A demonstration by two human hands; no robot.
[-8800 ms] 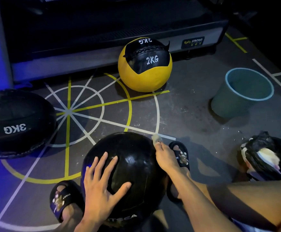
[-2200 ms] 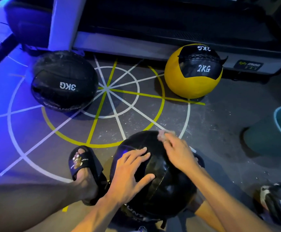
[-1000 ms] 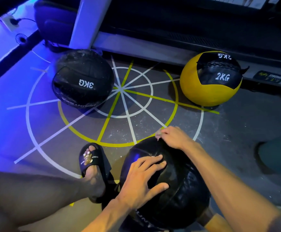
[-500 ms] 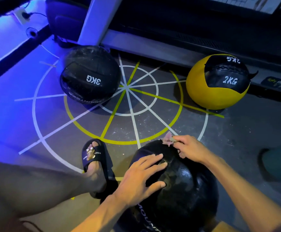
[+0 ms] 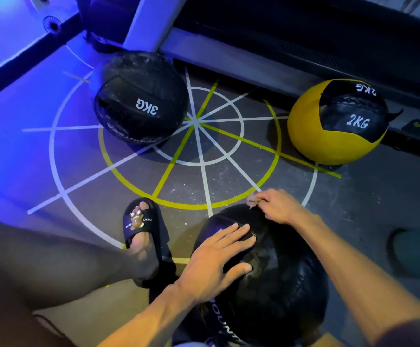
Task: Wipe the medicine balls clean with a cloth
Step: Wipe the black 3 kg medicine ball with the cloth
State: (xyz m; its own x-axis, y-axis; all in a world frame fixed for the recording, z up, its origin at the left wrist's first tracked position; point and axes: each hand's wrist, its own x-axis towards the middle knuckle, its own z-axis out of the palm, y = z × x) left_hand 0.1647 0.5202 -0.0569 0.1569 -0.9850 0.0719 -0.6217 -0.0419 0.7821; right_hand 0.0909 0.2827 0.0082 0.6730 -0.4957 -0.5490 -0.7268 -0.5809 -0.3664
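The big black ball point(image 5: 274, 279) sits by my foot, nearer me than the 3KG ball point(image 5: 141, 98), my left hand point(image 5: 214, 261) lies flat on top so it cannot roll, and my right hand point(image 5: 279, 207) pinches the little cloth point(image 5: 253, 198) to rub its far side.

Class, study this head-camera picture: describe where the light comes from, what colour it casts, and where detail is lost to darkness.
Head view: blue-violet light floods the floor at left and tints the 3KG ball; the yellow 2KG ball sits in neutral light; the near black ball shows small glints; the machine behind falls into near-black shadow; wide-angle bending curves the edges.
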